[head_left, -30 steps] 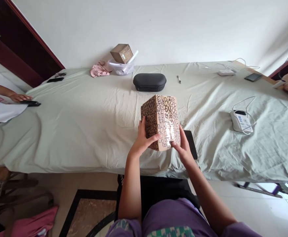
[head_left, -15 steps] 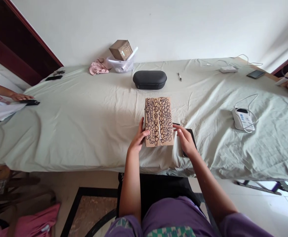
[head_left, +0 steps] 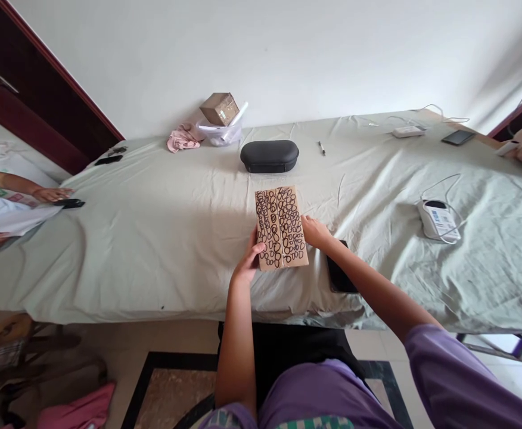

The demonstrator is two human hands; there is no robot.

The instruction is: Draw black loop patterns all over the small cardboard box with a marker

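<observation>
A brown cardboard box, its top face covered in hand-drawn black loops, is in front of me, turned slightly. My left hand grips its left side, thumb on the top face and the other fingers mostly hidden beside it. My right hand is at the right side, its fingers curled closed and partly hidden by the box edge. What those fingers hold, if anything, cannot be made out. A dark phone lies partly under my right forearm.
Beyond the box stands a black hard case, with a pen to its right. A small box tops a plastic tub. A white corded device lies right. Other people's hands show at both sides.
The box has tilted and shifted slightly left in view. My right hand has moved left against its right side, and its fingers have curled in. A dark thin item by that hand is now hidden.
</observation>
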